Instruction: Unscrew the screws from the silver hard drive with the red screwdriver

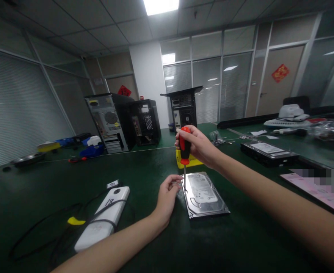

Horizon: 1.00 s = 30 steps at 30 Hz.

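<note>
Toward the bench's [146,167] near edge, right fingers [192,138] grip a screwdriver [186,149] on the drive [203,189], likely for screwing. Left fingers [173,178] half-curl; turning needs pressure.

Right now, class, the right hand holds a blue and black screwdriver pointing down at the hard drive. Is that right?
No, the colour is wrong: the head view shows a red and black screwdriver. The right hand does hold it pointing down at the hard drive.
</note>
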Available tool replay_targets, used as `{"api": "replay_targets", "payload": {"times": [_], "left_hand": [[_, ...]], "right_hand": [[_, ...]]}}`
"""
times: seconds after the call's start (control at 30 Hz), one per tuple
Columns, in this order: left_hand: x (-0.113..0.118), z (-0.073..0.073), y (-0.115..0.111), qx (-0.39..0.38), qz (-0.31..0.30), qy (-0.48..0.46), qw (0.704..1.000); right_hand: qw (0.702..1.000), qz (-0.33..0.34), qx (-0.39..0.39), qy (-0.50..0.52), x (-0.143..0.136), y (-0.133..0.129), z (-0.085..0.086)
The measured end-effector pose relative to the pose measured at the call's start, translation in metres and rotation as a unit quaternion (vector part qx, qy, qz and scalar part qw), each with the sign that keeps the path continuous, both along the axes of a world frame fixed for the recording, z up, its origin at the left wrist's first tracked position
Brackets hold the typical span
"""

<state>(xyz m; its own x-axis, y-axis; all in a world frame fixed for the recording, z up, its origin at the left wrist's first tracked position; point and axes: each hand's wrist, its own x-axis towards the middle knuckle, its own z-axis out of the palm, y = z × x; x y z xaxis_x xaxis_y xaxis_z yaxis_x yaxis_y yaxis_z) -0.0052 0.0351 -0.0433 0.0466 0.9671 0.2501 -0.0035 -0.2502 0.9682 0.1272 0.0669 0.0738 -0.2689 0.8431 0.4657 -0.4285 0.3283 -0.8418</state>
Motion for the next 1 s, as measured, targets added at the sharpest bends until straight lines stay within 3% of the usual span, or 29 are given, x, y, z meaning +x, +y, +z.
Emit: {"api": "replay_targets", "payload": {"times": [0.17,0.4,0.6,0.83,1.0], "left_hand": [[0.001,0.0,0.0,0.0,-0.001,-0.004,1.0],[0.001,0.001,-0.001,-0.005,-0.003,0.0,1.0],[0.002,-0.001,0.0,-0.004,0.01,-0.013,1.0],[0.001,0.0,0.0,-0.009,0.004,-0.005,1.0],[0.001,-0.001,0.001,-0.007,0.001,-0.007,1.0]], "right_hand": [[0.997,0.056,-0.043,0.0,0.002,-0.002,0.002],[1.0,0.006,-0.008,0.024,-0.003,0.006,-0.008],[0.996,0.079,-0.04,0.01,-0.002,0.003,-0.007],[0.997,0.02,-0.049,0.055,-0.01,0.0,-0.01],[0.997,0.045,-0.051,0.039,-0.006,0.002,-0.01]]}}
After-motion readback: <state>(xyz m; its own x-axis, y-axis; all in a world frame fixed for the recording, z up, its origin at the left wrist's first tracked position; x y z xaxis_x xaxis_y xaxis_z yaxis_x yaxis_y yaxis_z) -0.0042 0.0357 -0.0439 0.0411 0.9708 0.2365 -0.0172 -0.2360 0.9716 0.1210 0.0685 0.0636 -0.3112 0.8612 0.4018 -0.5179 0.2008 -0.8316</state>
